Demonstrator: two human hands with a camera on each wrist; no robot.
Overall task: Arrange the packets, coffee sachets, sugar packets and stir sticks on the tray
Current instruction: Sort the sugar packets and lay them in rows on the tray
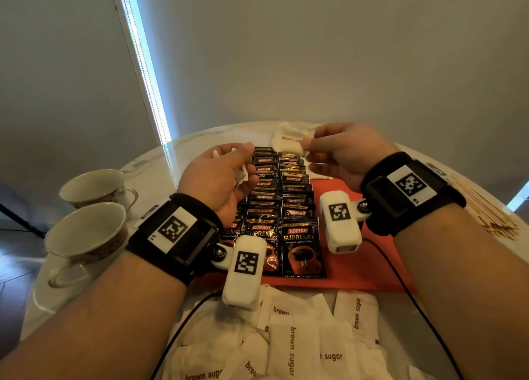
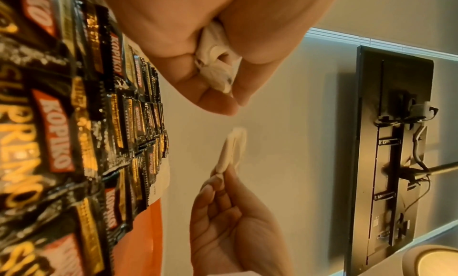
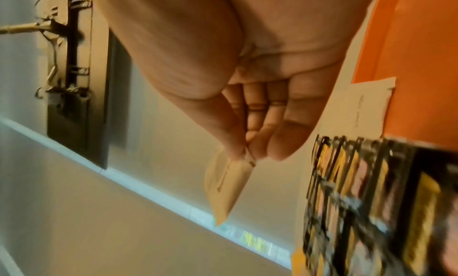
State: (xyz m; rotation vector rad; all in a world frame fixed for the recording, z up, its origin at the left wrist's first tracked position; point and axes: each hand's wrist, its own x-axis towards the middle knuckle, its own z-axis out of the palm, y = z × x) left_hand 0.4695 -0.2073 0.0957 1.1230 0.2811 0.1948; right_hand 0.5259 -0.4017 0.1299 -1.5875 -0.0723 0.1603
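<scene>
- Two cups [image 1: 91, 208] sit at the far left on the table [image 1: 160, 162], well apart from the tray [image 1: 380, 265]; I'd keep my left elbow in so it doesn't sweep them.
- My left hand [image 1: 220, 176] is curled round a crumpled white sugar packet [image 1: 242, 175], above the left edge of the coffee rows. The left wrist view shows paper bunched in the fist.
- The sachets [image 1: 286, 208] fill the tray's left and middle in overlapping columns, the nearest ones at the front edge. That part looks done, I judge.
- My right hand [image 1: 346, 153] pinches a second sugar packet [image 1: 289, 142] by a corner between thumb and fingertips, held up over the far end of the rows. A corner grip lets it swing, so I'd steady it before laying it flat.
- Bare orange tray shows right of the sachets, with a white slip at its far end; that strip seems the open room for sugar. I'd start at the far end and overlap toward me, clear of the sachets' edges.
- Loose sugar packets [image 1: 289, 348] are heaped off the tray's front edge, beneath my wrists.
- The sticks [image 1: 486, 208] lie off the tray at the far right, near the table's edge.
</scene>
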